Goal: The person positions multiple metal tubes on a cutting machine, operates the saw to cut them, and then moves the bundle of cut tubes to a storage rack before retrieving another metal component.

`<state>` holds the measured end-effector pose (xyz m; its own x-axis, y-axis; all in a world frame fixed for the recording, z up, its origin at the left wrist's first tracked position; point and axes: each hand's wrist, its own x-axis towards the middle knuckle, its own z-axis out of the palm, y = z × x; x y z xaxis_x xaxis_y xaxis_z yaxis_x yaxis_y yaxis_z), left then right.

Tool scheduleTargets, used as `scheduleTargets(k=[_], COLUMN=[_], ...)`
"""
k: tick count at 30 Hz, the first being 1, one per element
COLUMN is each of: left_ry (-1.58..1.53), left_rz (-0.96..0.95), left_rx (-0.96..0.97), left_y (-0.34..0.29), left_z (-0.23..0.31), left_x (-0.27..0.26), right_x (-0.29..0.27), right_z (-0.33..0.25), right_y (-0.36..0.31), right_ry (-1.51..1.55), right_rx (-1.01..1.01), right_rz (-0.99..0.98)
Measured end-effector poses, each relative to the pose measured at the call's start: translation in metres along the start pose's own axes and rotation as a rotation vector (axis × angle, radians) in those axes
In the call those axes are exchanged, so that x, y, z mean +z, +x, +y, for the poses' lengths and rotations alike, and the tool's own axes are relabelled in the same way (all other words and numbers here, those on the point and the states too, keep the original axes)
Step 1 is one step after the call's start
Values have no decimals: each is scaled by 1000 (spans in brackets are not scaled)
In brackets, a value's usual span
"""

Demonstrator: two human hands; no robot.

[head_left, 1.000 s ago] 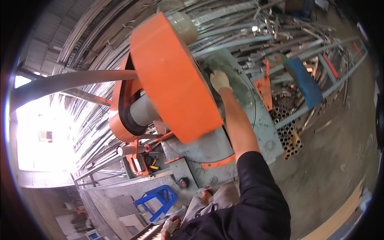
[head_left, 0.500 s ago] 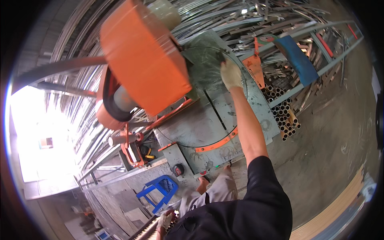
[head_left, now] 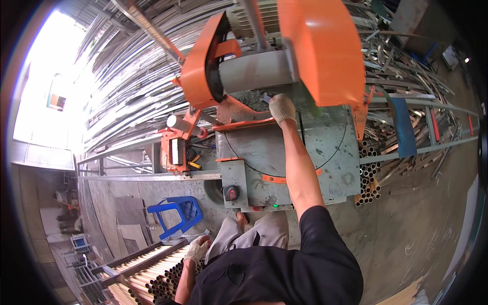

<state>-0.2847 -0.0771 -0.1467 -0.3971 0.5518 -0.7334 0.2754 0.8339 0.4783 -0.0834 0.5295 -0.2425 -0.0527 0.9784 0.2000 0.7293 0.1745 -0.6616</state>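
Observation:
My right hand (head_left: 282,108), in a pale knit glove, reaches over the grey saw table (head_left: 254,147) to the back fence, below the grey motor cylinder (head_left: 256,72). Its fingers are curled, and a small grey piece (head_left: 266,97) shows at their tips; its kind is unclear. Beside the hand stands the orange blade guard (head_left: 330,56) of the saw. Low at the left, my gloved left hand (head_left: 197,249) is closed near my thigh, next to a stack of brass-coloured tubes (head_left: 147,277). Something dark red shows at its fingers, too small to name.
An orange clamp (head_left: 175,150) sits left of the table. A tape measure (head_left: 231,192) lies at its front left corner, above a blue plastic stool (head_left: 178,216). More cut tubes (head_left: 368,188) stand at the right. Long metal strips (head_left: 132,91) fill the back.
My right hand has moved from the table's right side, across the slot, to the back fence. The view has turned, bringing more of the tube stack and my left hand into sight.

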Motion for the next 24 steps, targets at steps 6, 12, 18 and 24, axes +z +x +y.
scheduleTargets(k=[6, 12, 18, 24], left_ry=[-182, -353, -511, -151], left_rz=[83, 34, -60, 80], left_rx=[-160, -255, -299, -153], left_y=[-62, -107, -74, -38], left_z=[-68, -201, -185, -134], left_x=[24, 82, 64, 14], right_x=[37, -8, -3, -14], right_z=[-63, -127, -77, -62], right_y=[19, 10, -8, -22], right_ry=[170, 136, -360, -434], right_rx=[-27, 162, -282, -319], right_rz=[-240, -576, -341, -300])
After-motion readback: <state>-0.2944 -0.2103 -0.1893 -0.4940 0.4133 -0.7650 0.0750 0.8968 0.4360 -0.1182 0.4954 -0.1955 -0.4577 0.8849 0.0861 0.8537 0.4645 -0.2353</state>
